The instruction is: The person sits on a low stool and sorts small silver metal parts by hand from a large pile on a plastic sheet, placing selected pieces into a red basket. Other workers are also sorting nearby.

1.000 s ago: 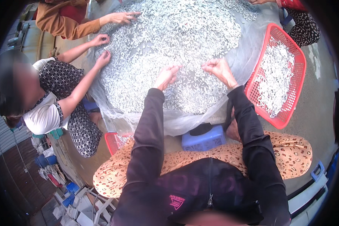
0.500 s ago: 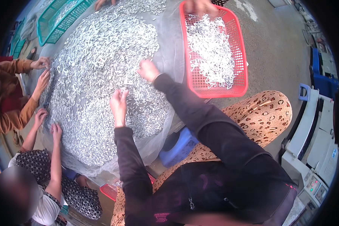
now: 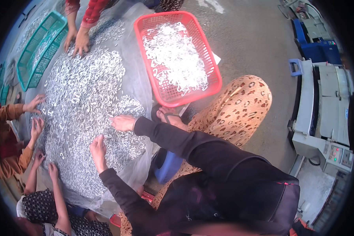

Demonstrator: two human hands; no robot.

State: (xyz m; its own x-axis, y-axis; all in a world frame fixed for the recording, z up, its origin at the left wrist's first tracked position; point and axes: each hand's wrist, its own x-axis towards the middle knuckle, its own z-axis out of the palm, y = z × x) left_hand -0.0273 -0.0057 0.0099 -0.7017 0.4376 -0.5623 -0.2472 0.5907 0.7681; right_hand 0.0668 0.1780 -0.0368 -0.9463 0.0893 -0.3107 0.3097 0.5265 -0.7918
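Hundreds of small pale metal pieces (image 3: 86, 102) lie heaped on a clear plastic sheet (image 3: 143, 82) spread over the ground, and both of the person's hands rest on the near side of that heap. The left hand (image 3: 98, 148) lies palm down on the pieces with its fingers held loosely together, pinching nothing that can be made out. The right hand (image 3: 123, 122) lies flat on the heap just beyond the left one, fingers stretched toward the middle of the pile; whether it grips a piece cannot be told. Both arms wear black sleeves (image 3: 177, 141). Just beside the heap, on its far right edge, stands a red basket (image 3: 211, 70) partly filled with the same pale pieces. Between the heap and the person sits a blue stool (image 3: 167, 167), and a foot in a sandal (image 3: 170, 118) rests just below the red basket. On the far left of the heap stands a teal basket (image 3: 39, 51). Other people's hands touch the heap too: a pair in red sleeves (image 3: 76, 37) at its far end, and several more (image 3: 35, 118) along its left side. Well apart from the heap, at the right, stands a grey machine (image 3: 322, 114).
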